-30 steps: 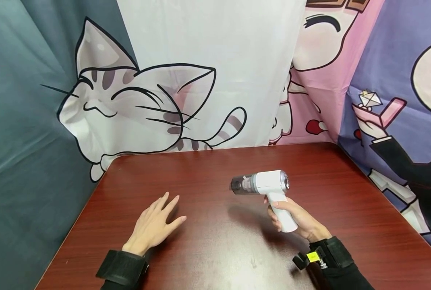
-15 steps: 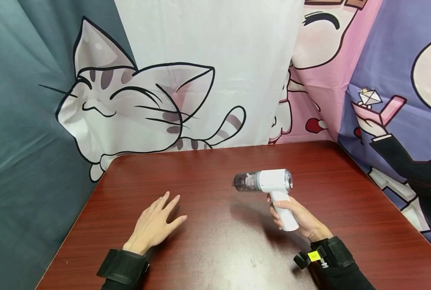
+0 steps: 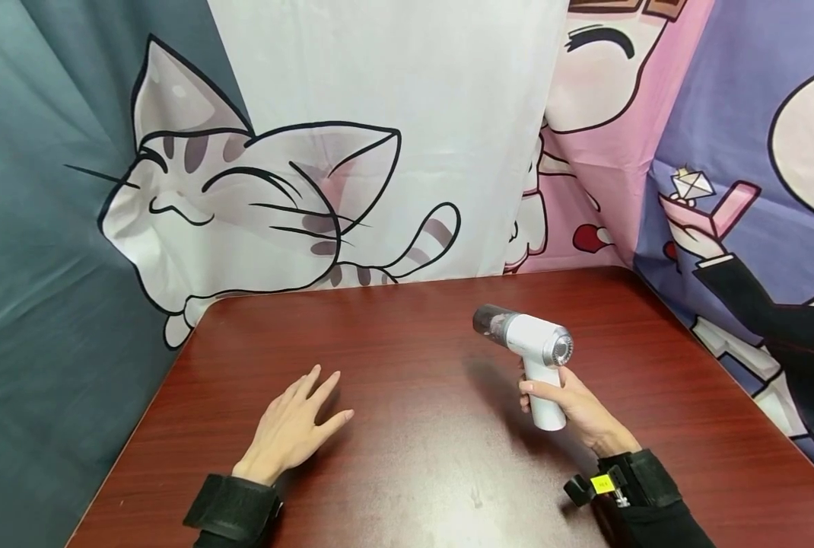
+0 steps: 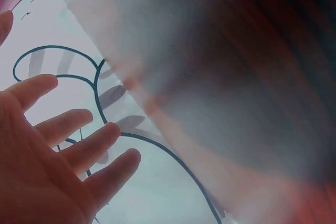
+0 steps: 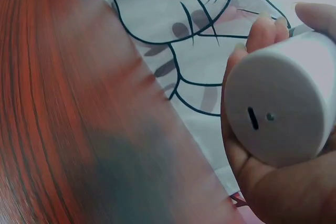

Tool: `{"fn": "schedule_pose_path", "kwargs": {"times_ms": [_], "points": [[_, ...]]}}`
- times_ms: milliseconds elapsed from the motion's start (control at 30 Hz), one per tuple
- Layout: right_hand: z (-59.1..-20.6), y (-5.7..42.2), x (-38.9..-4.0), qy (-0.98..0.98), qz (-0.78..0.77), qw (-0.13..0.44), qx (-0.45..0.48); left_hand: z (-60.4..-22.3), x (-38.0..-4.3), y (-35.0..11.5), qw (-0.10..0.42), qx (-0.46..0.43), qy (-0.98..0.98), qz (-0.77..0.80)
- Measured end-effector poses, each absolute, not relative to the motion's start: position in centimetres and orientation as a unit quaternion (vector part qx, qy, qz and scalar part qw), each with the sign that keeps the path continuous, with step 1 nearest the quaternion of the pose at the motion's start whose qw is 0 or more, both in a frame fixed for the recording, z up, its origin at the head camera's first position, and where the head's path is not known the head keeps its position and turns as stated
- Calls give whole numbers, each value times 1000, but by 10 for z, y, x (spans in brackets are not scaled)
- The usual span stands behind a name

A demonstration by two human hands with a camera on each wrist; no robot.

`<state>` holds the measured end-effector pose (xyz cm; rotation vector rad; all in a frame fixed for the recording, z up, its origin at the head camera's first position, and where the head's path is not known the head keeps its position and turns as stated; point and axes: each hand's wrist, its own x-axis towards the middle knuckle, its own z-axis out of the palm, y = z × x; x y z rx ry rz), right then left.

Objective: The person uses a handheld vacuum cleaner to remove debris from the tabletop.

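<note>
My right hand (image 3: 578, 407) grips the handle of a white handheld vacuum cleaner (image 3: 533, 339), fingers and thumb wrapped round it. Its smoky clear dust cup points away to the upper left, and a silver ring sits at the back of its body. The vacuum's shadow falls on the table below and left of it. In the right wrist view the handle's round base (image 5: 275, 108) faces the camera, with a slot and a small dot on it. My left hand (image 3: 290, 426) is held palm down over the table with fingers spread, holding nothing; its fingers (image 4: 86, 148) look straight in the left wrist view.
Both hands are over a reddish-brown wooden table (image 3: 393, 342). A white cloth with a cat drawing (image 3: 243, 221) hangs behind its far edge, between a teal curtain (image 3: 30, 304) and pink and blue printed cloths (image 3: 708, 152) at the right.
My right hand has moved slightly right and turned the vacuum cleaner, so its dust cup swings from pointing left to pointing away and up-left. The left hand stays nearly still.
</note>
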<state>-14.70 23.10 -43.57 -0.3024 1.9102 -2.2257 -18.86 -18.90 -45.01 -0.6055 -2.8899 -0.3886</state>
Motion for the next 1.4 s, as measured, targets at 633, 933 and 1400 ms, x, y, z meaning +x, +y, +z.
{"fn": "schedule_pose_path", "kwargs": {"times_ms": [633, 933, 1400], "points": [[-441, 232, -151, 802, -588, -104, -7, -453, -189, -191, 82, -199, -968, -131], [-447, 237, -151, 870, -457, -178, 43, -454, -189, -191, 79, -198, -968, -134], [-450, 267, -151, 922, -325, -153, 145, -454, -189, -194, 77, -189, -970, -133]]}}
